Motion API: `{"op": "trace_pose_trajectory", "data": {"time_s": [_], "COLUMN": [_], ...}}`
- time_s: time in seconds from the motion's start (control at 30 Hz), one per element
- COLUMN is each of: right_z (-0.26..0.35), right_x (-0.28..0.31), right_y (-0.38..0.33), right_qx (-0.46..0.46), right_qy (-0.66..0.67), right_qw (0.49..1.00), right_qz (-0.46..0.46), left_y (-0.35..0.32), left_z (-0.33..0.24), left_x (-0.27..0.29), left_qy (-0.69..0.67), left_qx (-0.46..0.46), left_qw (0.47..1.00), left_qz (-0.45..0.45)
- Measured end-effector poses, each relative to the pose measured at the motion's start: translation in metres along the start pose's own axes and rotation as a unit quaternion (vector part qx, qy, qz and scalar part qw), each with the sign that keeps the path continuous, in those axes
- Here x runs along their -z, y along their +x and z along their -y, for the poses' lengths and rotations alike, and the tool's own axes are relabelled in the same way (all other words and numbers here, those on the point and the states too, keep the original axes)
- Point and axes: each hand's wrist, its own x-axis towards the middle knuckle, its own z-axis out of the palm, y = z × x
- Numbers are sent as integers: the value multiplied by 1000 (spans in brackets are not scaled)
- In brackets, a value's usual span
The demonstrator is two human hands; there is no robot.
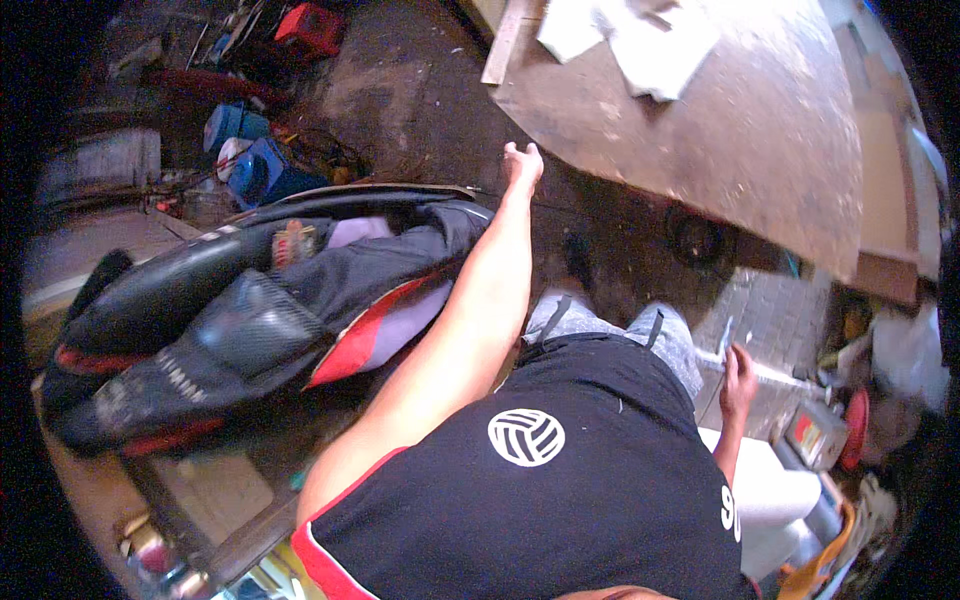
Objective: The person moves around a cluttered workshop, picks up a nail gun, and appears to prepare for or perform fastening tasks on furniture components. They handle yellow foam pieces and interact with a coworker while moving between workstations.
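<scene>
My left hand [523, 168] reaches forward at the end of a stretched arm, close to the near left corner of a wooden table [770, 150]. Its thumb and a finger stand apart, with nothing visible between them. Lower on the right, my right hand [738, 380] hangs beside my hip with fingers loosely bent and apart. A small pale bluish thing [726, 334] shows near its fingertips; whether they touch I cannot tell. Left of my left arm lies a black jacket [255, 320] with red and grey panels, bunched up.
White sheets [655, 45] lie on the table. Blue containers [262, 170] stand past the jacket amid cables, and a red box [310, 32] sits farther back. A large white roll [775, 485] is behind my right arm, beside a grey-and-red container [815, 435] and clutter.
</scene>
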Motion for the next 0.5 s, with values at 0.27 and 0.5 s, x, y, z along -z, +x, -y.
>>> {"op": "trace_pose_trajectory", "data": {"time_s": [0.27,0.5], "right_z": [87,196], "right_x": [-114,-151], "right_y": [60,186], "right_qx": [6,118], "right_qy": [60,-29], "right_qw": [998,984], "right_qz": [-9,134], "left_y": [168,199], "left_z": [24,73], "left_x": [41,144], "left_qy": [47,152], "left_qx": [-34,40], "left_qw": [994,980], "left_qz": [-89,-123]}}
